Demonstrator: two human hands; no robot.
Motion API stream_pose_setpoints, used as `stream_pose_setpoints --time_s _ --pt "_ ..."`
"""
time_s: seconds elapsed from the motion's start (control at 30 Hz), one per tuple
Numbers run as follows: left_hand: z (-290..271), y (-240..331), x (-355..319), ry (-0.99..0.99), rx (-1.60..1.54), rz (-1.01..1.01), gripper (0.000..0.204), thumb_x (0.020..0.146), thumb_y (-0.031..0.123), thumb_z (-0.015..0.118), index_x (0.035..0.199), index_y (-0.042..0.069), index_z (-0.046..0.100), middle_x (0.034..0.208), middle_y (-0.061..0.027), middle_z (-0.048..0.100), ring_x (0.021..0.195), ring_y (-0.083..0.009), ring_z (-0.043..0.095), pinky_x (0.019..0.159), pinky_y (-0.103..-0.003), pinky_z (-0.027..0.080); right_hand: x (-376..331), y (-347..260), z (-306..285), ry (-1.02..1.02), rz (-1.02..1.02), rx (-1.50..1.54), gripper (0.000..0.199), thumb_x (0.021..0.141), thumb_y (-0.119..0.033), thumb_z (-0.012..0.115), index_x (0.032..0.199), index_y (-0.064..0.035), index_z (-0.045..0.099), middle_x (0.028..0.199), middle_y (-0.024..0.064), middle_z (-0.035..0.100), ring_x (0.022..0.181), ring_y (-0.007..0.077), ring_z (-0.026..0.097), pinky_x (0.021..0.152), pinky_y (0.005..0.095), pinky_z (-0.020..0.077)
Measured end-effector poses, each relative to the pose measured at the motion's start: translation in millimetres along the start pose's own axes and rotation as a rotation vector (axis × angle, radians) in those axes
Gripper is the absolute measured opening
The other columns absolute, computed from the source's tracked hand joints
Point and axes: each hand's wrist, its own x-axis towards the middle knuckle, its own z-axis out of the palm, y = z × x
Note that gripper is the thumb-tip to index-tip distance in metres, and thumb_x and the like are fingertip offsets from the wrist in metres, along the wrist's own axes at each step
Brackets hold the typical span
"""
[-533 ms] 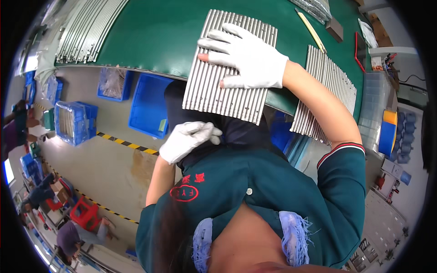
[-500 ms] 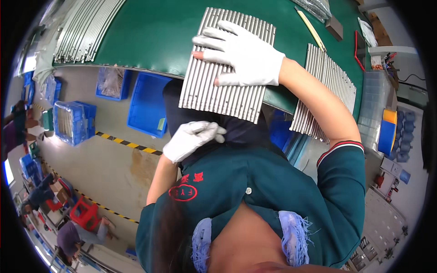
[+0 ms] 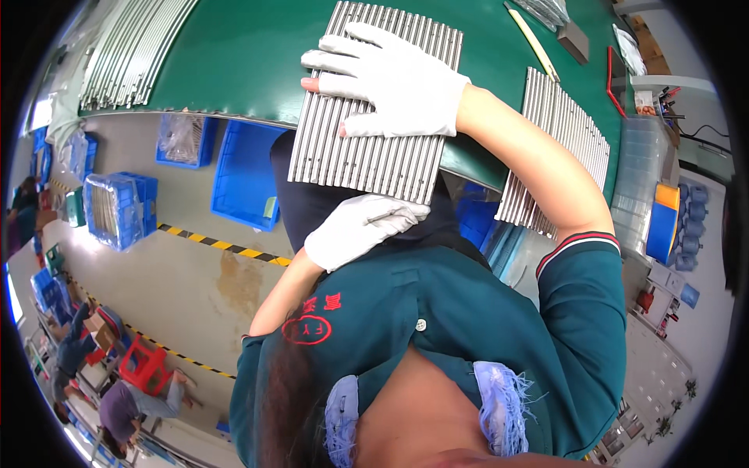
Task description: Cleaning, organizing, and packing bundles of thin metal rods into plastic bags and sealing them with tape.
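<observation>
A row of slim silvery metal rods (image 3: 367, 160) lies side by side at the table's near edge, their lower ends jutting past it; small dark holes show near those ends. My right hand (image 3: 398, 82), in a white glove with bare thumb and index fingertips, rests flat on top with its fingers spread. Just below the jutting ends is my left hand (image 3: 367, 226), also white-gloved. Its fingers point right, stretched out along the rod ends, and seem to touch them; the fingertips are partly hidden.
Under my right forearm lies a second row of rods (image 3: 566, 132); a third bundle (image 3: 136, 54) is at far left. A yellow-handled cutter (image 3: 533, 40) and a grey block (image 3: 573, 43) lie on the green tabletop (image 3: 234, 62). Blue bins (image 3: 248, 175) stand below. People work at lower left.
My left hand has moved right and slightly up to the rods' near ends, its fingers straightening. My right hand and the rods sit a little further left and higher in the picture.
</observation>
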Motion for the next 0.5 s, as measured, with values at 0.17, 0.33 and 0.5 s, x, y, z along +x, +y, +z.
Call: stream_pose_setpoints --time_s 0.17,0.33,0.5 --pt "-8.9 -5.4 -7.9 0.073 -0.061 -0.053 0.024 0.090 0.012 0.055 0.109 0.002 0.065 0.105 -0.0084 0.067 0.098 -0.0155 0.063 0.089 -0.027 0.048 -17.2 2.1 -8.7 -0.035 0.004 0.017 0.059 0.085 -0.046 0.052 0.134 -0.0137 0.046 0.140 0.0111 0.040 0.134 0.0272 0.032 0.113 0.0445 0.0180" --pt "-19.0 -5.8 -16.0 0.131 -0.148 -0.062 0.023 0.090 0.009 0.055 0.109 -0.001 0.064 0.103 -0.0083 0.068 0.096 -0.0132 0.062 0.090 -0.025 0.047 -11.0 2.5 -5.4 -0.015 -0.006 0.025 0.060 0.085 -0.049 0.050 0.133 -0.0129 0.047 0.141 0.0115 0.041 0.134 0.0273 0.033 0.113 0.0438 0.0175" --pt "-30.0 -8.6 -27.6 0.208 -0.184 -0.029 0.023 0.091 0.007 0.054 0.107 -0.005 0.064 0.101 -0.0102 0.068 0.096 -0.0153 0.062 0.089 -0.027 0.047 10.0 1.0 4.6 0.037 -0.019 0.017 0.062 0.087 -0.052 0.046 0.133 -0.0114 0.047 0.140 0.0111 0.042 0.134 0.0267 0.032 0.114 0.0431 0.0167"
